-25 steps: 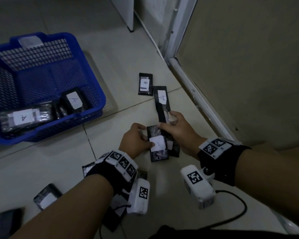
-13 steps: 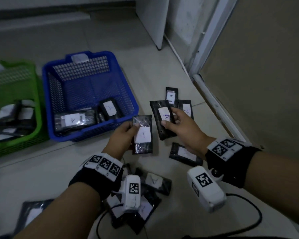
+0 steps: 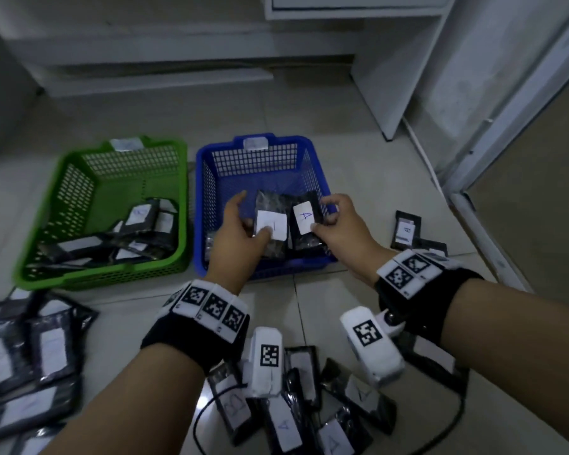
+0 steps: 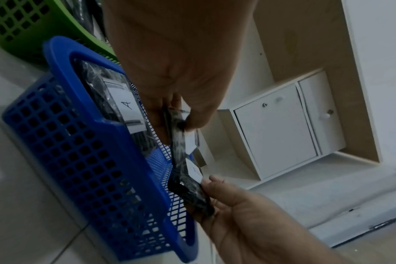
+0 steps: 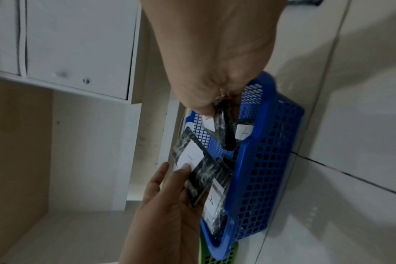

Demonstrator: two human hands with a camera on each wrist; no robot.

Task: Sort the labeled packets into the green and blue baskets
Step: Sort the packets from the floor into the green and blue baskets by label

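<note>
Both hands hover over the blue basket [image 3: 263,149], each holding a black packet with a white label. My left hand [image 3: 243,231] pinches a packet [image 3: 271,224] whose label shows a single stroke. My right hand [image 3: 339,224] pinches a packet [image 3: 304,218] labelled A. The left wrist view shows my left hand [image 4: 181,123] gripping its packet [image 4: 179,142] edge-on above the blue basket [image 4: 84,160]. In the right wrist view my right hand [image 5: 215,107] holds its packet [image 5: 224,128] over the blue basket [image 5: 267,160]. The green basket [image 3: 79,178] stands to the left with several packets inside.
Loose packets lie on the tiled floor: a pile at the near left [image 3: 30,353], several under my wrists [image 3: 293,418], and a B-labelled one [image 3: 406,229] right of the blue basket. White cabinets [image 3: 358,8] and a door frame [image 3: 493,126] stand behind and to the right.
Both hands lifted their packets off the floor and carried them left and forward to above the blue basket. The head view swung left, bringing the green basket fully into view.
</note>
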